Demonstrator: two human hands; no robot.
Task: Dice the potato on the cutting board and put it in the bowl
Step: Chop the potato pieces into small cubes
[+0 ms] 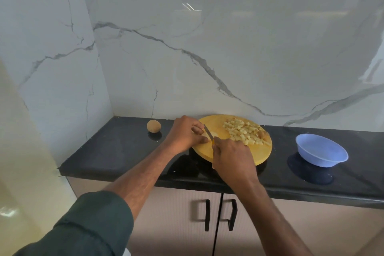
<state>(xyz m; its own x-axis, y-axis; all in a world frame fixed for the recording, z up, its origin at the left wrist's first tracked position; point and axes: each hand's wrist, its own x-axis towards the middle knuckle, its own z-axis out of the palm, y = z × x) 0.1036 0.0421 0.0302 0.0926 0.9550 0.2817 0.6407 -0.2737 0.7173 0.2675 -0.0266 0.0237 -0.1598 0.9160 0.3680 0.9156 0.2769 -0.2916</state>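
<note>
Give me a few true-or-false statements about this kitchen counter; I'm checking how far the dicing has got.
1. The bowl holds diced potato. False: it looks empty; the diced pile lies on the cutting board.
2. The right hand holds the knife. True.
3. A whole potato sits left of the board. True.
4. The left hand rests idle on the counter. False: it holds the potato piece being cut.
</note>
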